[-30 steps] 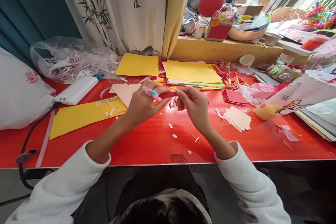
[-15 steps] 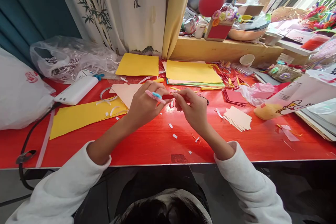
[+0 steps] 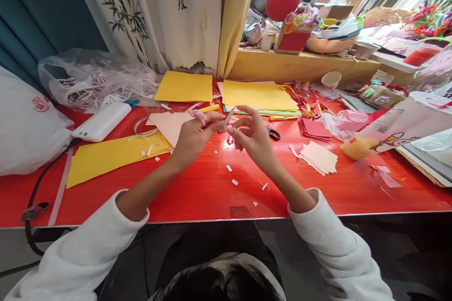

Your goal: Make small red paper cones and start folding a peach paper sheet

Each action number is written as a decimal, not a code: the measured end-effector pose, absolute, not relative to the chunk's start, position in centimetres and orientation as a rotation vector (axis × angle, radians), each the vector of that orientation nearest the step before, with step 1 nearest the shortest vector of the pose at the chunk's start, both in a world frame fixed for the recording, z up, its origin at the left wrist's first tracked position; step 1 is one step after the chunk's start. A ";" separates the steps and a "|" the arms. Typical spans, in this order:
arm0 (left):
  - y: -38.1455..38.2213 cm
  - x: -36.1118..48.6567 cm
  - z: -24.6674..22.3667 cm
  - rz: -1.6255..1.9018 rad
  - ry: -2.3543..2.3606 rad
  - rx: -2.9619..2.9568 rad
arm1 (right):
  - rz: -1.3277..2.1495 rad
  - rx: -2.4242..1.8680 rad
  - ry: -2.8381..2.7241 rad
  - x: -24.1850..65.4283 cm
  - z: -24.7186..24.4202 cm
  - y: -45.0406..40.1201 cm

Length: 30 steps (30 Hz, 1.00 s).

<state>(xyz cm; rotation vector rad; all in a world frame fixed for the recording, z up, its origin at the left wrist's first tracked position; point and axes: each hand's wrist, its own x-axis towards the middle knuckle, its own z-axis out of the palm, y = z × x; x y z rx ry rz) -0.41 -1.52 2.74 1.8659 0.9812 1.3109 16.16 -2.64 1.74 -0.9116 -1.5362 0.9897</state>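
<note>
A narrow pale paper strip (image 3: 228, 118) stands tilted between my hands, above the red table. My left hand (image 3: 192, 140) is closed, pinching the strip's lower end between thumb and forefinger. A pink and blue ornament (image 3: 198, 116) sits on a finger of this hand. My right hand (image 3: 254, 138) has its thumb and a bent finger at the strip's lower end, its forefinger raised near the upper tip. Black-handled scissors (image 3: 274, 134) lie just right of my right hand. Small white paper scraps (image 3: 235, 182) are scattered below my hands.
Yellow sheets (image 3: 259, 95) are stacked behind my hands; a longer yellow sheet (image 3: 113, 157) lies left. Red cards (image 3: 314, 130) and pale cards (image 3: 319, 157) lie right, beside a drink cup (image 3: 395, 127). A white power strip (image 3: 102, 122) with a black cable is at left.
A red strip was stretched between my fingertips; now a pale strip shows there, tilted upward. My left hand has turned, and my right forefinger has lifted. The scissors show more.
</note>
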 end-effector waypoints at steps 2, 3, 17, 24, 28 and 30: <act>-1.2 -0.5 2.6 1.289 0.909 1.694 | 1.074 -0.932 -1.570 16.1 1.5 -2.3; -1.0 -0.5 2.6 1.268 0.868 1.637 | 1.126 -0.931 -1.571 16.0 1.5 -2.2; -0.6 -1.0 2.6 1.118 0.767 1.647 | 1.458 -0.755 -1.385 16.4 2.2 -2.3; -0.8 -1.2 2.8 1.136 0.733 1.657 | 1.630 -0.701 -1.363 16.4 2.3 -2.6; -0.9 -1.2 2.8 1.117 0.694 1.670 | 1.695 -0.685 -1.362 16.5 2.3 -2.6; -0.9 -1.2 2.8 1.101 0.653 1.667 | 1.723 -0.679 -1.373 16.7 2.3 -2.5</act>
